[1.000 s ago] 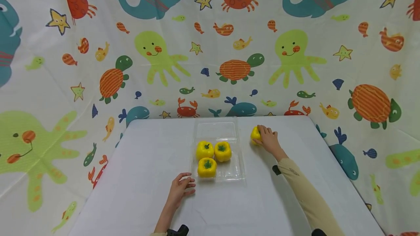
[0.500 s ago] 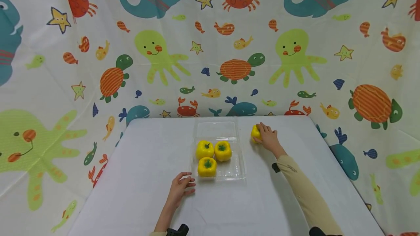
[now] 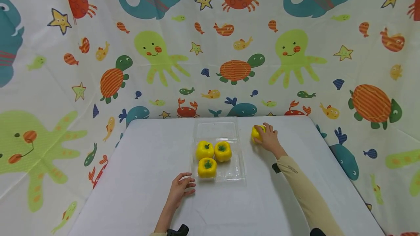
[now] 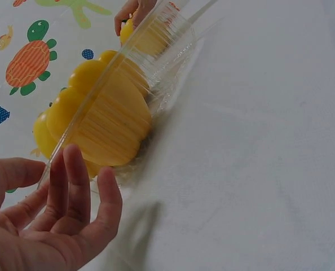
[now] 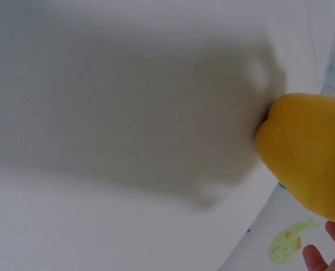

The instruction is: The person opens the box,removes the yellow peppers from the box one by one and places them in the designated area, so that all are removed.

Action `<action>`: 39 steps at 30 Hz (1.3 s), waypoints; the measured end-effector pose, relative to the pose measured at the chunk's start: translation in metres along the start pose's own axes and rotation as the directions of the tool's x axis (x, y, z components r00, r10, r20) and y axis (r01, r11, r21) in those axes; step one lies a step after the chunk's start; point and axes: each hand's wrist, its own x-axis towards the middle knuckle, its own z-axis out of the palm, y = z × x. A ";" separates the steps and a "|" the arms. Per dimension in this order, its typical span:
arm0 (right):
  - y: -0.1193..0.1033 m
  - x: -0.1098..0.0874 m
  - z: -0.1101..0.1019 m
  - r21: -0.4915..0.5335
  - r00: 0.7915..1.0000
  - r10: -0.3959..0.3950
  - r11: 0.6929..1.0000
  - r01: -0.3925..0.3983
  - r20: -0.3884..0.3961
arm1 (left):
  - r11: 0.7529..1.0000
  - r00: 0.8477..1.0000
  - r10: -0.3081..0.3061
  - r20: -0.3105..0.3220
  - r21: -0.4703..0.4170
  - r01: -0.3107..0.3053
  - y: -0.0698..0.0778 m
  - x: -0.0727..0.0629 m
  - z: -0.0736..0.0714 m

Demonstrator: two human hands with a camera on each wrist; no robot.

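My right hand holds a yellow bell pepper on the white table, right of a clear plastic container. Its thumb and fingers curve about the pepper's sides. In the right wrist view the pepper fills the right edge, two fingertips showing below it. Three yellow bell peppers, among them the front one, stand stem up in the container. At the container's front left corner my left hand pinches the rim between thumb and index finger, the other fingers loosely bent, as the left wrist view shows.
The container's clear lid lies folded back, away from me. White table cloth spreads around it. A curtain printed with sea animals hangs behind the table and along both sides.
My right hand's fingers have shifted on the pepper, spreading and moving slightly away, so its top shows differently. The left hand and the container have kept their places.
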 end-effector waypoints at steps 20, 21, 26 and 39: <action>0.002 -0.003 0.002 -0.021 1.000 0.017 1.000 -0.016 0.024 | 1.000 1.000 0.004 0.003 0.007 -0.004 -0.001 -0.001 0.002; 0.002 -0.003 0.002 -0.023 1.000 0.016 1.000 -0.015 0.023 | 1.000 1.000 0.002 0.003 0.007 -0.002 0.002 -0.003 0.003; 0.002 -0.004 0.001 -0.023 1.000 0.002 1.000 -0.002 0.012 | 1.000 1.000 -0.003 0.011 0.006 0.003 0.006 -0.005 0.004; 0.000 -0.008 -0.004 -0.049 0.999 -0.033 0.998 0.031 -0.035 | 1.000 1.000 0.003 -0.003 0.005 -0.003 -0.001 0.000 0.003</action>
